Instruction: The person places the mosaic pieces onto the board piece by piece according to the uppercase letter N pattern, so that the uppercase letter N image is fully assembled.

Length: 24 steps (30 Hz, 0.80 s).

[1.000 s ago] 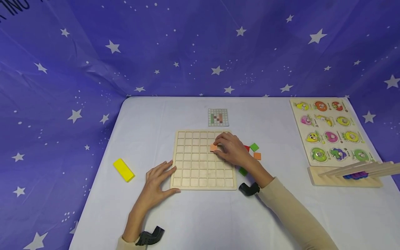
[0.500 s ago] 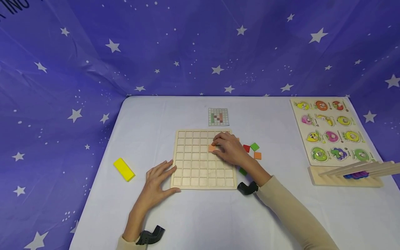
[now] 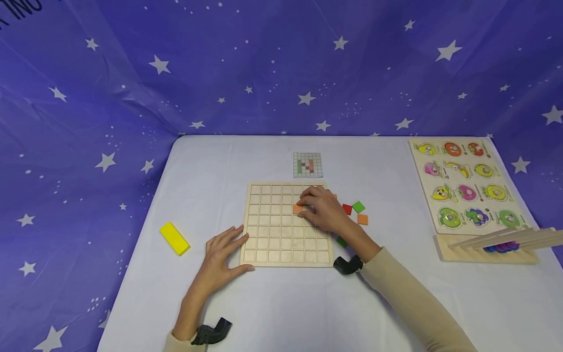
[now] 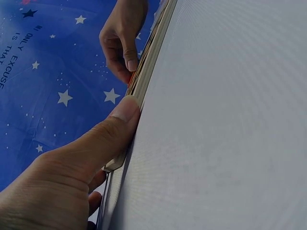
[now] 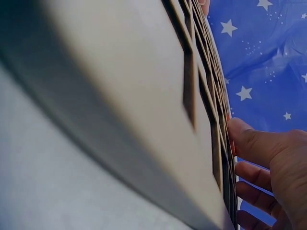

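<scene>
A wooden grid board (image 3: 269,243) lies in the middle of the white table. My right hand (image 3: 324,209) is over its upper right part, with thumb and fingers pinching an orange square tile (image 3: 297,209) at one of the cells. In the right wrist view only a sliver of the tile (image 5: 233,147) shows by the thumb. My left hand (image 3: 218,258) rests at the board's lower left corner, fingers extended against the left edge and thumb along the front edge. The left wrist view shows that thumb touching the board's edge (image 4: 152,57).
Right of the board lie a red tile (image 3: 347,209), a green tile (image 3: 358,207), an orange tile (image 3: 362,219) and another green tile (image 3: 342,241). A pattern card (image 3: 308,165) lies behind. A yellow block (image 3: 174,239) is left; a fruit puzzle (image 3: 459,183) and wooden rack (image 3: 453,252) stand right.
My right hand has moved slightly left with the orange tile, which now lines up with a cell of the board. My left hand has stayed at the corner.
</scene>
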Available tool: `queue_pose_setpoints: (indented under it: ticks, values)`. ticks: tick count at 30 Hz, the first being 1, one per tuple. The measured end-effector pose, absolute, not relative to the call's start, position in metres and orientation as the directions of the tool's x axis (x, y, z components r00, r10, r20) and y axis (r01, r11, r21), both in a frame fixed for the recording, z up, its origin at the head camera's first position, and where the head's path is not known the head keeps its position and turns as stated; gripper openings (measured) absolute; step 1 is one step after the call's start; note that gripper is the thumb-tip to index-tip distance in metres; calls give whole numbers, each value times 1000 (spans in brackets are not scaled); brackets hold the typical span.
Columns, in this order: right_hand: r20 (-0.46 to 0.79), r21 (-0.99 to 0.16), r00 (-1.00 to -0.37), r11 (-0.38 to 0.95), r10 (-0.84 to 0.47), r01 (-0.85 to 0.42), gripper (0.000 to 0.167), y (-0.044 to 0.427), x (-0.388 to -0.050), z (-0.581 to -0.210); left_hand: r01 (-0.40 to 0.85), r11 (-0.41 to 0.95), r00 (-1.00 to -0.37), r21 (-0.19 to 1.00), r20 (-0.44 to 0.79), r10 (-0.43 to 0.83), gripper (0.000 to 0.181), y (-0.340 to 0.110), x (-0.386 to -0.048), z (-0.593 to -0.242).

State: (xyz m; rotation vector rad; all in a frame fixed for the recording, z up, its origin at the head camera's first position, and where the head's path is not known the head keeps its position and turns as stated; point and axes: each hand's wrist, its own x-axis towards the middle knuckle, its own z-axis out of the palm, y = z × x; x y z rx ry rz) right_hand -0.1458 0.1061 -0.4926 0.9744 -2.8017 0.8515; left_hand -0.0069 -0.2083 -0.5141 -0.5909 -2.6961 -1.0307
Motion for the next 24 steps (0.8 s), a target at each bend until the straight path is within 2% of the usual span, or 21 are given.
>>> queue_pose_setpoints:
  ticks: [14,19,24]
  values:
    - [207,-508,-805,642,-556,-575,26,112,-143,-487,436,674,-899,597,327,293,84,-208,-6,-519]
    - [238,-559,-827,624,-510,-546,30,134,-138,-480,447,677,-893,585,337,299,83,-209,-7,-521]
    - [238,-564,-857,654,-456,-504,32,161,-137,-478,443,682,-895,582,329,300,84,-209,-8,-518]
